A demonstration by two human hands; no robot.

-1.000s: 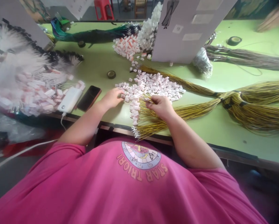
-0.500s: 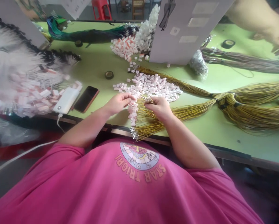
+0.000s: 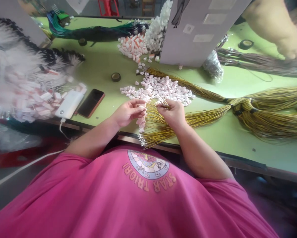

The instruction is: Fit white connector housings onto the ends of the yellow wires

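My left hand [image 3: 128, 113] is closed in a pinch, with a small white connector housing [image 3: 141, 106] at its fingertips. Across from it, my right hand [image 3: 173, 113] grips several yellow wires [image 3: 166, 105] near their metal-tipped ends. Below both hands, more yellow wires [image 3: 160, 135] fan out, their silvery crimped tips [image 3: 141, 140] pointing left at the table's front edge. A pile of pale pink-white connector housings [image 3: 163, 86] lies just beyond my hands, and a strip of it reaches down beside my left fingertips.
Left of my hands lie a phone [image 3: 91, 103], a white power bank [image 3: 70, 103] with a cable, and a heap of white-wired connectors [image 3: 36, 99]. A tape roll [image 3: 116, 77] sits behind. Tied yellow bundles [image 3: 270, 115] stretch right. A grey partition [image 3: 200, 33] stands beyond; another person's arm [image 3: 274, 26] shows far right.
My left fingers have closed into a pinch at the edge of the housing pile, a small white housing now at their tips. My right hand has shifted slightly, still gripping wires.
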